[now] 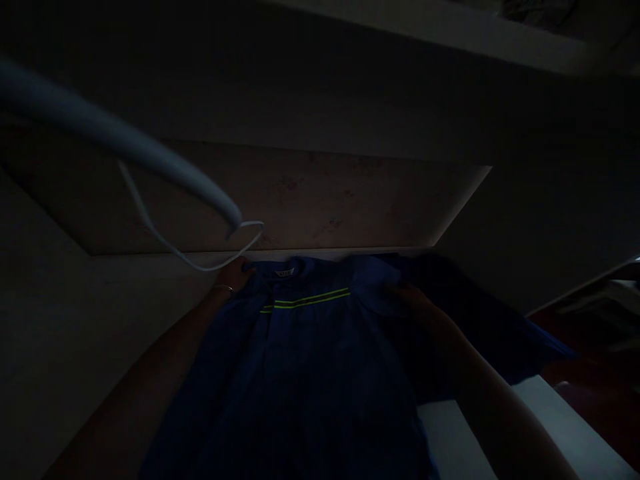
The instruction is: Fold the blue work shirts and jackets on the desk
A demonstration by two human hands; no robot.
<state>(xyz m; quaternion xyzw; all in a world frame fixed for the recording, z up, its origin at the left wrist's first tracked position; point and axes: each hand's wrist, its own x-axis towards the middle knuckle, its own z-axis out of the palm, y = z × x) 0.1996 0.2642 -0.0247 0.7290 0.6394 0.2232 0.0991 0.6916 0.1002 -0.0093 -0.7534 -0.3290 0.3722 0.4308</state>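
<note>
Cord (165, 243) loops near the left hand (235, 274), whose fingers look closed on the shirt (310, 340) beside its collar. The shirt fills the middle, its front already spread fairly smooth. At the other shoulder is the right hand (411, 300), too dark to tell its grip. Farther right, blue cloth (480, 327), perhaps a sleeve, seems not yet straightened.

The garment (310, 360) spans the centre foreground, its collar (286, 273) at the far end, before the rear panel (325, 207). The left-hand grip (236, 273) is at the garment's upper left; the right-hand grip (409, 297), upper right. One sleeve (480, 320) extends rightward above the surface (575, 423). A cord (165, 163) crosses in from upper left, before the panel.
</note>
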